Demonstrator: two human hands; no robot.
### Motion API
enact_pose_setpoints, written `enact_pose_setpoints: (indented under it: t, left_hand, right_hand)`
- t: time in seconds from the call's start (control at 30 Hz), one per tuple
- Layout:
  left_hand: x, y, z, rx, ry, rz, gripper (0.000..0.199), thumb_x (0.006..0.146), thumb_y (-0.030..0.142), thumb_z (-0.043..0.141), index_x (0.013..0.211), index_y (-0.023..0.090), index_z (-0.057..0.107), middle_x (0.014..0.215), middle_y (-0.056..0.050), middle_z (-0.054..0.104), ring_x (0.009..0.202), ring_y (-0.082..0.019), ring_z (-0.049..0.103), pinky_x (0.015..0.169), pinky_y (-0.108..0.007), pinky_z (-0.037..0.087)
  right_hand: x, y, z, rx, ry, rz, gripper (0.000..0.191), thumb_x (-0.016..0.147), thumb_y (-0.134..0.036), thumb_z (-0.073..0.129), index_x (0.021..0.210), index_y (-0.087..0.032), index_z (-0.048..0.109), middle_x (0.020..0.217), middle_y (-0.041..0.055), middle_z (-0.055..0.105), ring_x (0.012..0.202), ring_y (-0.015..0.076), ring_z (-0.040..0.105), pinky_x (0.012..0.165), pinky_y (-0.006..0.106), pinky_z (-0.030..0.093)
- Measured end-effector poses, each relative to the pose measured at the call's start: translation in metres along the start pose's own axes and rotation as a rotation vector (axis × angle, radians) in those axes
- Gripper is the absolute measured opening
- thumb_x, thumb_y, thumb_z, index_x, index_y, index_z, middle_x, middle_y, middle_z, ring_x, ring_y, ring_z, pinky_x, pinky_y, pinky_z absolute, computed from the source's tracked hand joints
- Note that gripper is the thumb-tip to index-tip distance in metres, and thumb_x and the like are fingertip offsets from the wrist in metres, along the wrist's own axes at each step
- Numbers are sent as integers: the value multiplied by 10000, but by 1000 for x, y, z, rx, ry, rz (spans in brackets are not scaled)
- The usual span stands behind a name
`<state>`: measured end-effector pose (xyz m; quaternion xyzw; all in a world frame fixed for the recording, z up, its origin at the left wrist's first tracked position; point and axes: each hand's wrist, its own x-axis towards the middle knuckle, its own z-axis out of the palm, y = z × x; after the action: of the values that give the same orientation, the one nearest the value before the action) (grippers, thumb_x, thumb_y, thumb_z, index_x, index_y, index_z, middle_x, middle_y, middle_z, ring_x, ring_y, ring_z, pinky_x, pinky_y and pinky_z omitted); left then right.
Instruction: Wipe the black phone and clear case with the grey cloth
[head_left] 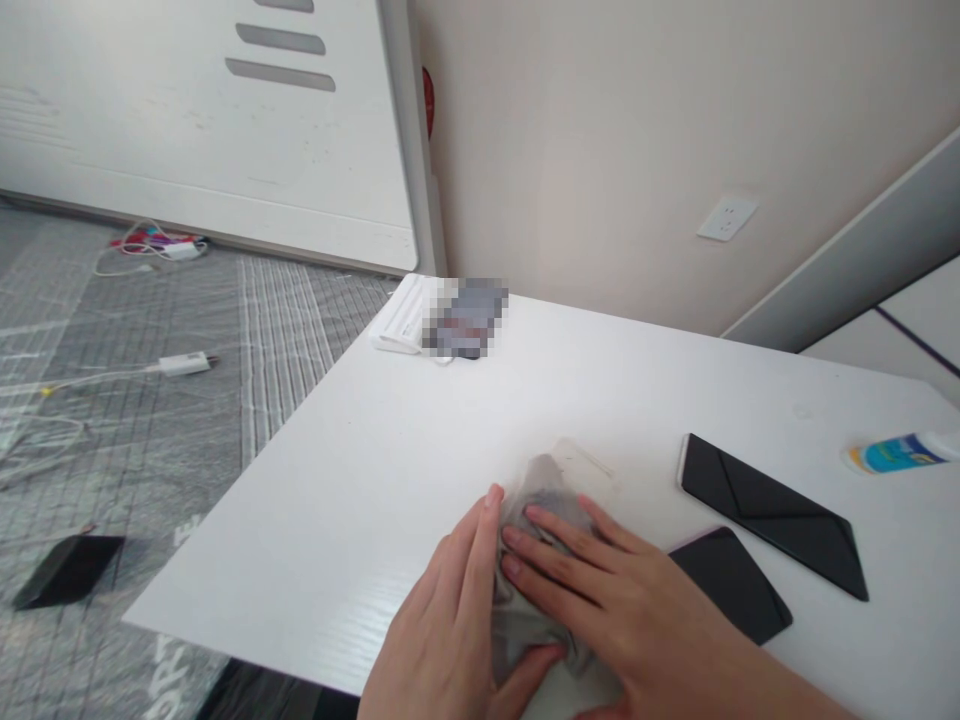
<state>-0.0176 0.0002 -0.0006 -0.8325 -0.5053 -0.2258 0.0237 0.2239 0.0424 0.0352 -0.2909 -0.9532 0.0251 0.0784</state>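
A crumpled grey cloth (536, 505) lies bunched on the white table (315, 480), near its front edge. My left hand (450, 610) wraps around the cloth's left side, with the thumb across its lower part. My right hand (600, 590) presses on top of the cloth with its fingers laid over it. Part of the cloth is hidden under both hands. A pale, thin sheet (581, 470) shows behind the cloth. Just right of my right hand lies a black folding case (731, 585), nearly touching it.
A second black case (772, 515) and a blue-and-white tube (896, 452) lie on the table to the right. A white item (401, 318) and a pixelated object (465, 318) sit at the far corner. Beyond the left edge, cables and a black item (69, 570) lie on the floor.
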Motion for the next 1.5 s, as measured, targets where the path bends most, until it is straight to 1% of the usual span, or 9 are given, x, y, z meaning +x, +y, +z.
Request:
enact_pose_setpoints:
  t: [0.13,0.33,0.5,0.63,0.83,1.0,1.17,1.37,1.5]
  left_hand:
    - [-1,-2,2,-26,-1,-35,832,1060,572,450,1674,74,189,1502,-202,642,1289,-285,711,940,-382,659]
    - [0,-6,0,28,-3,10,803,1080,557,388,1674,52,194,1488,-214,649,1292,-297,708,925,-385,664]
    - [0,-8,0,13,-10,6,823,1069,561,440,1683,72,192,1497,-203,643,1293,-294,708,932,-395,665]
    - [-2,-11,2,38,-16,63,779,1086,534,390,1682,68,203,1476,-207,658,1285,-288,713,924,-373,662]
    - [4,-14,-1,42,3,57,843,1067,603,427,1676,61,217,1417,-211,697,1224,-300,747,882,-393,678]
    - [6,-18,0,73,31,136,781,1108,541,310,1688,41,159,1406,-223,701,1220,-286,746,875,-360,672]
    - [7,-13,-1,63,16,73,850,1078,611,398,1686,57,183,1390,-207,714,1190,-295,761,856,-382,682]
    - [2,-22,-5,19,-32,179,756,1090,404,410,1708,89,109,1490,-211,647,1298,-270,702,961,-337,637]
    - [1,-21,-1,37,-17,84,826,1067,596,442,1687,96,224,1477,-188,661,1263,-280,727,942,-362,652]
  right_hand:
    - [-3,10,-1,-146,84,276,885,1001,-797,470,1593,-140,484,1613,106,534,1582,394,351,1304,686,173]
    - [-5,3,2,-17,-25,-19,879,1025,-805,401,1664,-201,366,1738,-22,314,1654,269,177,1362,503,19]
    - [-6,8,1,-118,61,277,949,968,-850,454,1624,-164,443,1692,40,426,1643,415,134,1317,675,23]
    - [-2,-3,2,-30,-5,-19,908,1019,-832,335,1645,-176,404,1742,-9,328,1664,295,99,1356,508,-42]
    - [-4,5,-1,-93,85,313,975,962,-864,418,1593,-123,485,1655,86,475,1624,445,196,1309,707,90]
    - [-4,-5,3,-13,45,-108,475,1131,-510,473,1514,-252,581,1607,-73,540,1558,241,415,1353,465,201]
    - [-15,11,-7,-20,119,244,890,947,-830,533,1502,-136,596,1595,80,552,1617,410,256,1327,680,67]
    - [-9,-2,-12,120,23,-174,339,1123,-409,536,1375,-249,696,1499,-103,635,1477,192,534,1357,405,203]
    - [-15,17,-11,89,139,202,598,1046,-647,569,1432,-200,664,1497,15,652,1491,315,519,1316,590,289]
